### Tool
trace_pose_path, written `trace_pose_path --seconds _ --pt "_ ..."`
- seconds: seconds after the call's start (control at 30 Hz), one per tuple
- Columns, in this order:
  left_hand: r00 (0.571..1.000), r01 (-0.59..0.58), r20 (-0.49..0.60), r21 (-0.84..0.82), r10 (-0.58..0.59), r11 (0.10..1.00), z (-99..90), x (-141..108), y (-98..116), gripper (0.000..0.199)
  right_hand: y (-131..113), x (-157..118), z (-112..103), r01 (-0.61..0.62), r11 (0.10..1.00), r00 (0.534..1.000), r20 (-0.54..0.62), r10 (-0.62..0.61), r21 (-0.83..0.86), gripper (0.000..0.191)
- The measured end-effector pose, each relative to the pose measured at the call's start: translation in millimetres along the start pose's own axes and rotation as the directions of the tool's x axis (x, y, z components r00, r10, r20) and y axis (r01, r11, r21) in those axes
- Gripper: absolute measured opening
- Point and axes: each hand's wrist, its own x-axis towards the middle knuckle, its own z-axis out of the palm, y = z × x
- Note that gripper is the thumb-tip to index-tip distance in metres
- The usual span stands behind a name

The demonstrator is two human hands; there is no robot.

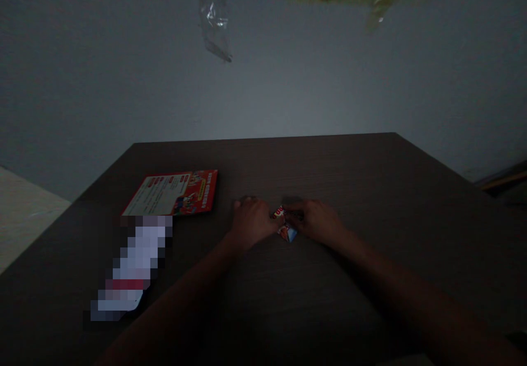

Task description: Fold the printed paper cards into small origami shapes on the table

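Observation:
A small piece of printed paper or wrapper, coloured red, white, orange and blue, lies folded on the dark wooden table. My left hand rests on the table at its left side, with the thumb pressed on its edge. From the right, my right hand pinches it near the top, fingers pressed together. The fingertips of both hands partly cover the piece, and the dim light hides its exact shape.
A red and white printed booklet or box lies at the table's left. Nearer me is a bright, pixelated phone-like object. Behind the table stands a grey wall with clear and yellowish tape on it.

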Motion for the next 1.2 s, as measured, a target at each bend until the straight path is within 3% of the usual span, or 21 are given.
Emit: trace_pose_path --seconds 0.27,0.47,1.2 --pt "0.999 0.034 0.012 -0.027 -0.033 0.999 -2.1 2 2 0.049 0 -1 -1 -0.015 1.0 1.0 0.008 0.015 0.005 0.032" --pt "0.992 0.053 0.113 -0.051 -0.047 0.997 -3.3 6 -5 0.041 -2 -2 -4 -0.032 0.999 0.998 0.055 0.032 -0.003 0.036" --pt "0.948 0.125 0.313 -0.189 -0.061 0.974 -17.6 13 -35 0.028 1 -1 0 -0.018 1.0 1.0 0.002 0.018 0.007 0.035"
